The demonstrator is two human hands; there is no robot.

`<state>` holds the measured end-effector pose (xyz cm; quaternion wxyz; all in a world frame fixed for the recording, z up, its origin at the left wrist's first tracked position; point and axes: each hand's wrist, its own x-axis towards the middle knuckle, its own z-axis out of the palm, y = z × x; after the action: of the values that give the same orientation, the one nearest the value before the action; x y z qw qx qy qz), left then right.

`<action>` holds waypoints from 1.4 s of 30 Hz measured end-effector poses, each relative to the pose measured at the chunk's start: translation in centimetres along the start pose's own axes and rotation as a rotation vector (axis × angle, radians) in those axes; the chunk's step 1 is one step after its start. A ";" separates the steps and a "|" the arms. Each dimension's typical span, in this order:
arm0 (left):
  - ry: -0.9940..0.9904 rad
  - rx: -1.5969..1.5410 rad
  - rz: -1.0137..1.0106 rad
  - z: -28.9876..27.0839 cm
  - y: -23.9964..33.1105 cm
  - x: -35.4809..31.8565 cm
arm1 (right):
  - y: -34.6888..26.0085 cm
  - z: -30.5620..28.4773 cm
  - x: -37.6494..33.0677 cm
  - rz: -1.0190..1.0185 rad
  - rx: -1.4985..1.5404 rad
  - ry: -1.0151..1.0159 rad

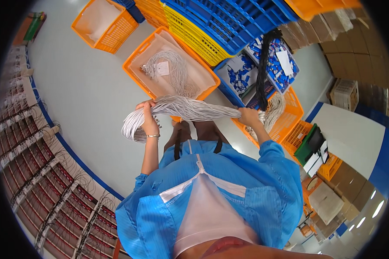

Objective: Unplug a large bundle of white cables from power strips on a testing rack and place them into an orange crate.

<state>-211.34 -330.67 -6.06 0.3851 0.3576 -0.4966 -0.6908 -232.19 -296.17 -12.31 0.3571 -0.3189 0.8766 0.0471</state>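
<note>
A long bundle of thin white cables [190, 108] stretches between my two hands in front of my waist. My left hand [149, 121] is closed round the bundle near its looped left end, which hangs down past my wrist. At the other end, my right hand [250, 116] grips the gathered cables tightly, with light-coloured ends showing beside the fingers. Just beyond the bundle stands an orange crate [129, 64] with a pale liner. Inside it lies a coiled bundle of white cables [175, 67] bearing a white paper tag [162, 68].
Right of me, an orange crate [296, 105] holds more pale cables. Blue bins [222, 71] contain small blue-and-white parts, with black cables [263, 64] draped across. Stacked blue crates [229, 21] stand ahead. Racks with red rows and wires [52, 185] line the left. A white tabletop [345, 134] is at right.
</note>
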 end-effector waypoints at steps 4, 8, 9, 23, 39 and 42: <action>0.027 0.045 -0.066 0.5 -2.2 4.4 | -2.4 -2.3 1.1 0.060 0.045 -0.038; -0.040 0.081 -0.127 2.1 -5.9 10.2 | -5.1 -2.1 2.5 0.163 0.172 -0.075; -0.072 0.108 -0.144 2.3 -7.5 11.9 | -5.6 -1.3 3.0 0.198 0.255 -0.111; -0.145 -0.099 -0.474 1.2 -28.1 30.6 | -23.8 9.8 14.6 0.765 1.371 -0.118; 0.012 0.683 -0.444 -8.3 -65.0 43.8 | -26.0 21.0 36.0 0.954 1.770 -0.407; -0.390 0.723 -0.614 -3.4 -67.5 44.8 | -24.0 27.6 41.7 1.027 1.897 -0.195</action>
<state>-240.35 -357.64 -76.80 -0.0837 0.4620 -0.6385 -0.6098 -224.15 -328.53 -56.62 0.4640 0.4978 0.5526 -0.4812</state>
